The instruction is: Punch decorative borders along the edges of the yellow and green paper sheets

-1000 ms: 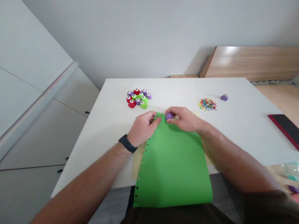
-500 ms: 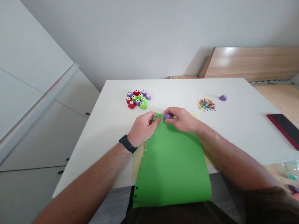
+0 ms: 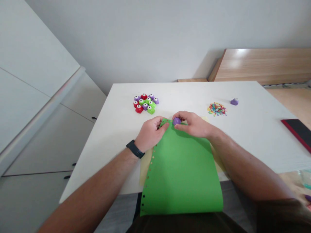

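Single head-worn view, facing forward and down over the white table (image 3: 247, 139)

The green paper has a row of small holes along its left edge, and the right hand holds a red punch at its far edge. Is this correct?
Not quite: the head view shows that the punch in the right hand is purple, not red. The green paper does have holes along its left edge, and the punch is at its far edge.
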`<state>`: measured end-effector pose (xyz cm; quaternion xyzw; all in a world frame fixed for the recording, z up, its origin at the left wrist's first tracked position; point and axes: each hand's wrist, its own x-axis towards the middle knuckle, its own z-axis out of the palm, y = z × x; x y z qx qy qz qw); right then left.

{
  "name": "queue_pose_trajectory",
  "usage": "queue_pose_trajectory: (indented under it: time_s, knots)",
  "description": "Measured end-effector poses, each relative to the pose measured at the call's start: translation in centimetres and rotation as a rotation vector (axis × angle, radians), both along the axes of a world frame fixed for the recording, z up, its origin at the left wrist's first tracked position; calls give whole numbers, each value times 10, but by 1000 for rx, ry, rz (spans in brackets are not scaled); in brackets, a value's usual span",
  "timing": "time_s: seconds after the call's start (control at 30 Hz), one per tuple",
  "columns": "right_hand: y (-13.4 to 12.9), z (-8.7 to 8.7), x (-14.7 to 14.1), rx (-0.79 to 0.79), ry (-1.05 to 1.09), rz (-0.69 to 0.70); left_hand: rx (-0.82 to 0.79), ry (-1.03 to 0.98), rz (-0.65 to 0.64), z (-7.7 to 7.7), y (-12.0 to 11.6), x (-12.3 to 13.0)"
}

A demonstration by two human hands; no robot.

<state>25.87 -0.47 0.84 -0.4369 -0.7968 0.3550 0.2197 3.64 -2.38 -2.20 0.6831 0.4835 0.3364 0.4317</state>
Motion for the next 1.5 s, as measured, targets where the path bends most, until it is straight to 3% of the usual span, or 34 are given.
queue_pose_trajectory:
  time_s: [0.3,0.5,0.77,0.93,1.1,1.5]
  knots:
    - [7,6,14,-69,119,-65,13,8,45,4,-1,1]
    - [16,4,26,-31,210,-244,6,48,10,4,0,0]
    - [34,7,70,186,-161,-630,45,83,48,10,-1,1]
    - [38,9,77,287,-336,-617,63,105,36,10,0,0]
    - [40,4,80,210,-479,-560,63,106,39,10,0,0]
    - [44,-4,90,136,-464,-545,57,105,49,10,0,0]
